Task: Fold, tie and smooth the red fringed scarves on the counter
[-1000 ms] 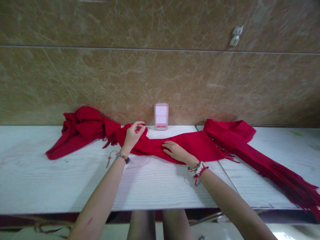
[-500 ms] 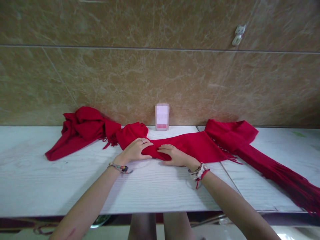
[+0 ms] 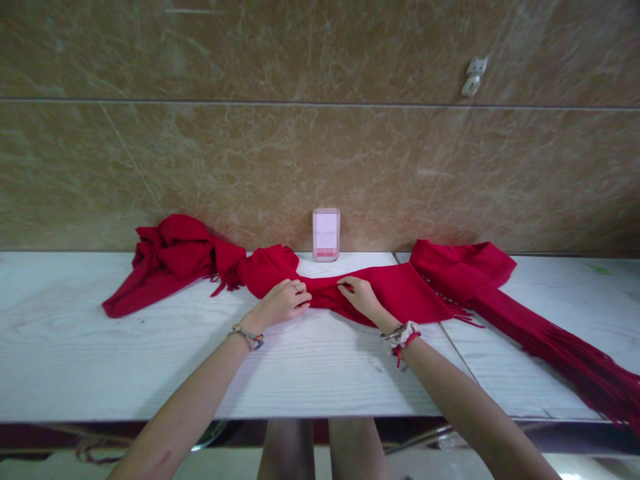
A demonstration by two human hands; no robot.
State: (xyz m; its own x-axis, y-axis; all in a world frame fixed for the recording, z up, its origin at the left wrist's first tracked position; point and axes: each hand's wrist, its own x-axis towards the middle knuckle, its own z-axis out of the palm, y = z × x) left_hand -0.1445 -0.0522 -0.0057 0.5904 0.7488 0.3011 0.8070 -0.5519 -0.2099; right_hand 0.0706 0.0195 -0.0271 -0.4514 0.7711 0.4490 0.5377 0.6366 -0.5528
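Note:
A long red scarf (image 3: 395, 288) with fringed ends lies stretched and partly bunched across the white tabletop. My left hand (image 3: 284, 302), wearing a ring, has its fingers curled closed on the cloth near the middle. A short stretch of smooth fabric separates it from my right hand (image 3: 363, 298). That hand's thumb and fingertips come together in a pinch on the scarf's middle part. To the left, the red cloth rises in a crumpled heap (image 3: 175, 257). On the right it folds over, and long fringe (image 3: 580, 357) trails towards the table's front edge.
A phone (image 3: 326, 235) with a lit screen leans upright against the brown marbled wall (image 3: 240, 167), behind the scarf. The white table (image 3: 310, 373) has a seam right of centre. A small cat-shaped hook (image 3: 474, 76) is fixed on the wall.
Both hands have gone from lying flatter on the cloth to curled fingers. The right hand has shifted a little right and up, the left slightly right. The left heap has shifted slightly rightward.

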